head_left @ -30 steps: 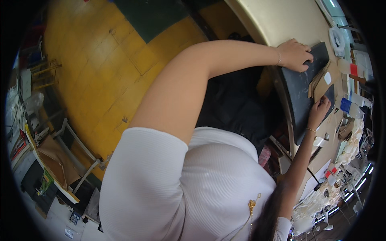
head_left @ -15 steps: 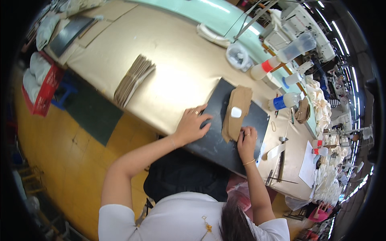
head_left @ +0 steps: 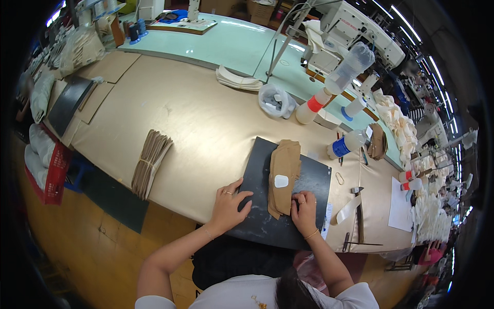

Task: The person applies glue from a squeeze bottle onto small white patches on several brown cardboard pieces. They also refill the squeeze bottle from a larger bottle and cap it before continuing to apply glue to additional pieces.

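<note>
A stack of brown cut pieces, fabric or paper, lies on a black board at the table's front edge. On top of the stack is a small white rounded patch. My left hand rests at the board's left edge, fingers and thumb apart, holding nothing. Beside the stack's lower right edge, my right hand lies on the board with bent fingers and the thumb apart from them. Its fingertips are close to the brown pieces; whether they touch cannot be made out.
A tied brown bundle lies to the left. Right of the board are a blue-labelled bottle, a white strip, a hammer-like tool and a white sheet. Behind stand a plastic bag and a sewing machine.
The view has tilted up, so the table sits lower and more of the green table behind shows. Both hands keep nearly the same places by the board and stack.
</note>
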`<state>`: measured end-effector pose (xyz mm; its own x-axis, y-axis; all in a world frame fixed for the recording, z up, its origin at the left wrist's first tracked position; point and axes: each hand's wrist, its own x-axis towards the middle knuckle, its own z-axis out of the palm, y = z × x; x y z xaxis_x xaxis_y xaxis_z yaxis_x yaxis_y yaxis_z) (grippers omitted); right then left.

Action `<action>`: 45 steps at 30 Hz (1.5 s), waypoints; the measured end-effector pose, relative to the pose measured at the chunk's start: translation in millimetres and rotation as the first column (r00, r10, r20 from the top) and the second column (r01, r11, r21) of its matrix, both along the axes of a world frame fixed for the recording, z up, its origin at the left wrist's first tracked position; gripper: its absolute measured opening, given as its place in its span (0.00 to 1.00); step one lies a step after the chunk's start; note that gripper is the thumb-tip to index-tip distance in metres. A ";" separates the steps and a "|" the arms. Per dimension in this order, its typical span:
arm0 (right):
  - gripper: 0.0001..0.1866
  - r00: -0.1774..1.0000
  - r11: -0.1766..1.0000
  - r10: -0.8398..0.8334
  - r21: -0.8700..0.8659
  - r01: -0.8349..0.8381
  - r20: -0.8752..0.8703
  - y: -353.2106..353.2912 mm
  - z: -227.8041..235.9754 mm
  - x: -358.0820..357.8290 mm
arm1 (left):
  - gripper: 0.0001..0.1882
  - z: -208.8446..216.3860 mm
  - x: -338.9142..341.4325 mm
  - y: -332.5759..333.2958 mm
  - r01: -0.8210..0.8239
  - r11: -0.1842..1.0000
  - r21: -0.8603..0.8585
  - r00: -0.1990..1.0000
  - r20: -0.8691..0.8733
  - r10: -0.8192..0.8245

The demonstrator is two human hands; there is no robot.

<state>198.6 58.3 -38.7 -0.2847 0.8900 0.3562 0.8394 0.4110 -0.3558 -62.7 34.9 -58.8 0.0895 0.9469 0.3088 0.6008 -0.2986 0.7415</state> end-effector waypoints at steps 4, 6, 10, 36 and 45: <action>0.09 1.000 1.000 -0.013 -0.006 0.014 0.011 -0.8 0.0 0.9 | 0.13 0.8 2.0 0.4 -0.013 1.000 0.021 1.000 -0.011 0.014; 0.09 1.000 1.000 -0.015 -0.010 0.015 0.012 -0.4 0.3 1.4 | 0.13 1.0 2.1 -0.1 -0.028 0.999 0.016 1.000 -0.014 0.028; 0.09 1.000 1.000 -0.009 -0.015 0.009 0.003 0.3 0.6 2.4 | 0.13 0.7 2.2 1.5 -0.019 1.000 0.022 1.000 -0.008 0.019; 0.09 1.000 0.999 -0.009 -0.037 0.009 -0.016 1.3 -0.5 2.8 | 0.13 -3.1 3.4 0.4 -0.027 1.000 -0.002 1.000 -0.013 0.027; 0.09 0.999 1.000 0.016 -0.024 -0.017 -0.031 3.9 -0.8 7.1 | 0.16 -1.1 4.2 0.8 -0.063 0.998 -0.013 0.994 0.084 0.064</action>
<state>205.7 62.3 -39.5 -0.2887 0.8937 0.3434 0.8211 0.4156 -0.3912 -58.5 35.7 -59.9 0.0034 0.9530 0.3028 0.5538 -0.2540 0.7930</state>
